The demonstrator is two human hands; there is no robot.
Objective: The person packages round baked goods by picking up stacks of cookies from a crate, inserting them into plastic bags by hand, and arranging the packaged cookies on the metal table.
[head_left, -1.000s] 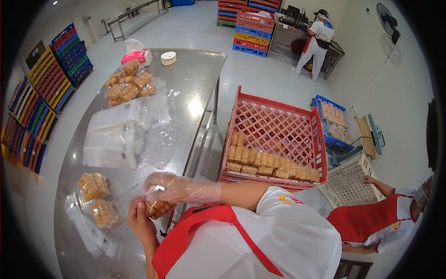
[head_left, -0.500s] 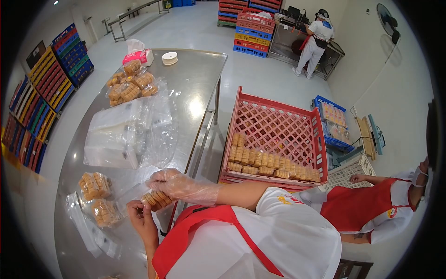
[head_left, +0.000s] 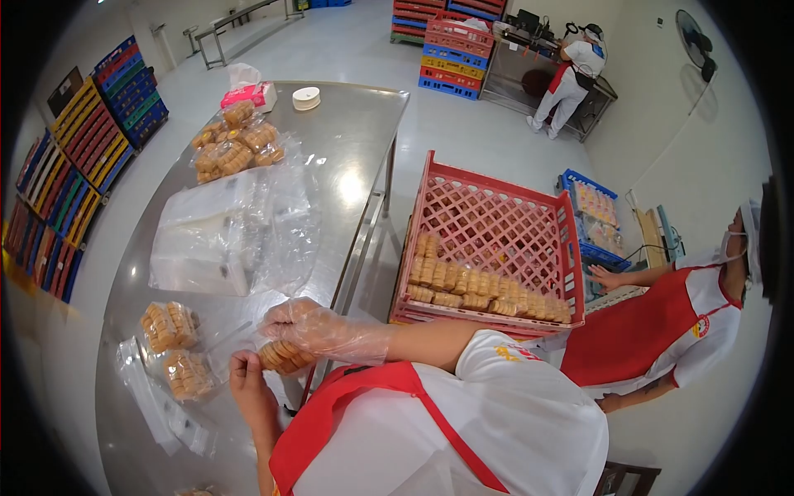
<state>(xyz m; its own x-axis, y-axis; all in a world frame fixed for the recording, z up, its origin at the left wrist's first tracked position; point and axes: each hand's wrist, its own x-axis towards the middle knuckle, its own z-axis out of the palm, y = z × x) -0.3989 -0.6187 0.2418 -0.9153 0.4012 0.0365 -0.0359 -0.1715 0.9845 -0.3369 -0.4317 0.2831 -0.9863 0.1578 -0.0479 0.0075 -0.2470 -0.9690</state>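
Observation:
My right hand (head_left: 296,324), in a clear plastic glove, is closed over the upper side of a clear bag of round cookies (head_left: 285,357). My bare left hand (head_left: 251,382) pinches at the left edge of that bag, thumb and fingers together. The bag is held above the steel table's near edge. Just left of my hands, two filled cookie bags (head_left: 187,376) lie on the table, with flat clear plastic bags (head_left: 157,405) beside them. Beyond my hands lies a stack of clear packaging bags (head_left: 203,236). What the glove covers is hidden.
More bagged cookies (head_left: 231,153), a tissue box (head_left: 252,97) and a white round stack (head_left: 306,99) sit farther up the steel table (head_left: 356,124). A red crate (head_left: 504,194) with cookie rows stands right. One co-worker (head_left: 645,331) is close by; another (head_left: 575,74) works at the back.
My left fingers have risen slightly along the bag's left edge, and the cookies have turned a little. The nearby co-worker has straightened and raised a hand. My right hand stays nearly in place.

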